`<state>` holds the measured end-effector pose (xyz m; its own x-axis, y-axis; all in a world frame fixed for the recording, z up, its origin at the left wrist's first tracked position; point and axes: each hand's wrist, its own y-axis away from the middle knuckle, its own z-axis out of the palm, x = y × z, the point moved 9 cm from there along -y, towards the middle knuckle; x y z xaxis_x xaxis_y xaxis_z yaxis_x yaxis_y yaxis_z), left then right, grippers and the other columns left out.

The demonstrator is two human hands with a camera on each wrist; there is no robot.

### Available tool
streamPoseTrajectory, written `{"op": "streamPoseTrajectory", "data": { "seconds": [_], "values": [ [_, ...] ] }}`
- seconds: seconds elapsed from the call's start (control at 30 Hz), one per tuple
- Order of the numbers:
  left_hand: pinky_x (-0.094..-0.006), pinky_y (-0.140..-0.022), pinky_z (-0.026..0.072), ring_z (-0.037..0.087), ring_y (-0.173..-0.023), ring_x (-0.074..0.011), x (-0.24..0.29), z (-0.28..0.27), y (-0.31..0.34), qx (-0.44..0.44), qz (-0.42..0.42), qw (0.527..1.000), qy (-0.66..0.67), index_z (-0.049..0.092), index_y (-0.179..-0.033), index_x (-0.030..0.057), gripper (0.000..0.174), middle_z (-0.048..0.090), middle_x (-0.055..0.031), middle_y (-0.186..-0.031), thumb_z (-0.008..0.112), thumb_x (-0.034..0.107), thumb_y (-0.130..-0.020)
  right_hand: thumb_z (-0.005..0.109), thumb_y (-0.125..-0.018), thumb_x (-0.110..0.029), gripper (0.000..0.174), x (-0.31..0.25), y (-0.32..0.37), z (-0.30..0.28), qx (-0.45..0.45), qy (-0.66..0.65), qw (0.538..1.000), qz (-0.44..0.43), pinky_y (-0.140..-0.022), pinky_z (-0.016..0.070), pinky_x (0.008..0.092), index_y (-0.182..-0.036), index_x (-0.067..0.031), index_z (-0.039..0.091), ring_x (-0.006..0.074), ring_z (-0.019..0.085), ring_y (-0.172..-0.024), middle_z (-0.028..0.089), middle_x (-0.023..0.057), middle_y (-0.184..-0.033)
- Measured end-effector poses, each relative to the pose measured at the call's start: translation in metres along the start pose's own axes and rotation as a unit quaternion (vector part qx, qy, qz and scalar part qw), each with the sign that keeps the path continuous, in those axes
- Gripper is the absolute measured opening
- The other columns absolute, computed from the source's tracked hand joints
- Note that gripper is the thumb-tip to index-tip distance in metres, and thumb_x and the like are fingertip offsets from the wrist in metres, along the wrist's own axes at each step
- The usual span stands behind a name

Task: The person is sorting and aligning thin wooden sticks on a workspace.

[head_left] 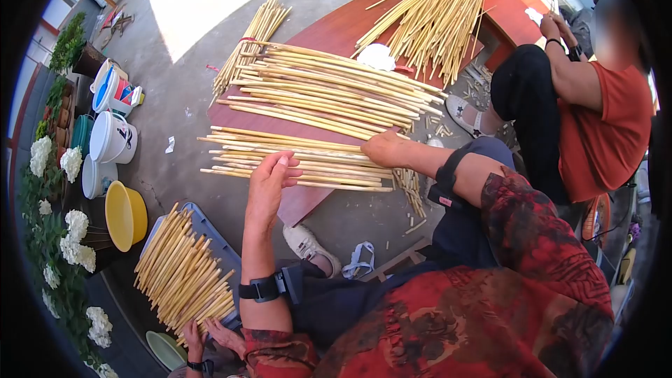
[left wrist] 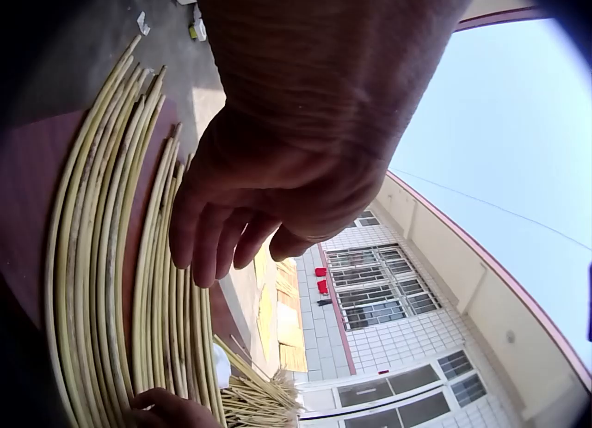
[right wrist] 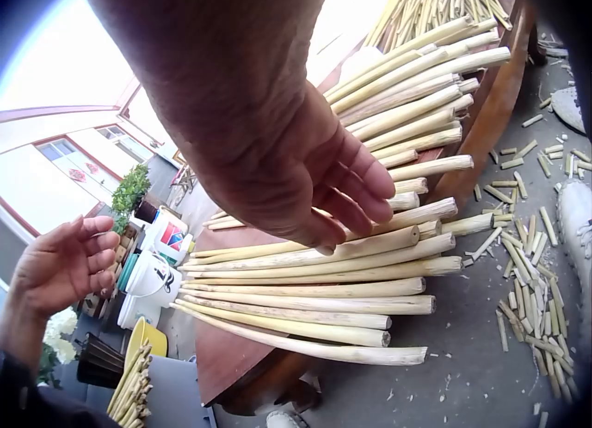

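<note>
Long pale stalks (head_left: 301,157) lie side by side across a dark red board (head_left: 280,115), in a near group and a larger far group. My right hand (head_left: 385,148) is at the right ends of the near group; in the right wrist view that hand (right wrist: 324,183) has its fingers loosely bent over the stalks (right wrist: 370,303), and contact is hard to tell. My left hand (head_left: 269,182) is raised by the near group's left part, fingers relaxed and holding nothing; the left wrist view shows this hand (left wrist: 268,197) hanging over the stalks (left wrist: 102,243).
A big stalk heap (head_left: 441,21) lies at the back, beside a tied bundle (head_left: 255,35). Short cut pieces (head_left: 409,192) litter the floor. A blue tray (head_left: 224,252) of stalks, a yellow basin (head_left: 126,217) and buckets (head_left: 112,136) stand left. Another person (head_left: 605,126) sits right; other hands (head_left: 210,336) touch the tray's stalks.
</note>
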<state>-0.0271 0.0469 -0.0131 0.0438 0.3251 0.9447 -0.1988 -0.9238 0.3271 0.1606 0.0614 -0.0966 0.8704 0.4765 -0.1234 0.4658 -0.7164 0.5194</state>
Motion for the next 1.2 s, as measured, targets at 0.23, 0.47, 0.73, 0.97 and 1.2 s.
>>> {"op": "streamPoseTrajectory", "data": {
  "seconds": [0.23,0.47,0.73,0.97,1.2],
  "values": [
    [-0.0232,-0.065,0.0446,0.056,-0.077,-0.0138,0.002,0.000,-0.002,-0.002,0.006,1.000,-0.024,0.051,-0.104,0.0001,0.026,0.057,-0.0085,-0.090,0.041,0.018,-0.088,0.044,-0.075,-0.007,0.021,0.027,-0.018,-0.006,0.040,-0.024,0.999,0.025,-0.067,0.0475,0.0369,-0.087,-0.0022,0.060,0.0282,0.059,-0.085,0.061,0.0152,-0.089],
    [-0.0244,-0.064,0.0441,0.057,-0.077,-0.0149,-0.001,0.007,-0.002,-0.008,0.009,0.999,-0.036,0.052,-0.103,-0.0005,0.026,0.057,-0.0094,-0.089,0.042,0.018,-0.087,0.043,-0.078,-0.009,0.022,0.029,-0.033,0.001,0.068,-0.059,0.994,0.063,-0.070,0.0475,0.0358,-0.090,-0.0033,0.060,0.0278,0.059,-0.087,0.060,0.0154,-0.092],
    [-0.0243,-0.066,0.0454,0.057,-0.079,-0.0151,-0.002,0.013,0.001,-0.025,0.007,0.998,-0.060,0.051,-0.105,-0.0007,0.026,0.058,-0.0093,-0.091,0.041,0.017,-0.088,0.043,-0.077,-0.009,0.019,0.015,-0.053,-0.001,0.135,-0.010,0.990,0.050,-0.064,0.0485,0.0343,-0.085,-0.0047,0.060,0.0263,0.060,-0.081,0.061,0.0147,-0.088],
    [-0.0246,-0.065,0.0454,0.057,-0.077,-0.0147,-0.001,0.005,0.002,-0.013,0.009,0.998,-0.063,0.051,-0.104,-0.0007,0.026,0.058,-0.0092,-0.090,0.042,0.016,-0.087,0.048,-0.074,-0.009,0.020,0.017,-0.061,-0.013,0.145,-0.034,0.985,0.083,-0.064,0.0477,0.0370,-0.091,-0.0024,0.055,0.0280,0.059,-0.082,0.058,0.0167,-0.089],
    [-0.0241,-0.064,0.0454,0.057,-0.075,-0.0142,-0.001,0.008,0.001,-0.013,0.009,0.997,-0.072,0.051,-0.104,-0.0011,0.025,0.058,-0.0091,-0.089,0.043,0.015,-0.087,0.050,-0.072,-0.007,0.023,0.022,-0.057,-0.023,0.172,-0.044,0.978,0.107,-0.065,0.0482,0.0378,-0.094,0.0006,0.052,0.0315,0.057,-0.082,0.051,0.0192,-0.095]
  ]
}}
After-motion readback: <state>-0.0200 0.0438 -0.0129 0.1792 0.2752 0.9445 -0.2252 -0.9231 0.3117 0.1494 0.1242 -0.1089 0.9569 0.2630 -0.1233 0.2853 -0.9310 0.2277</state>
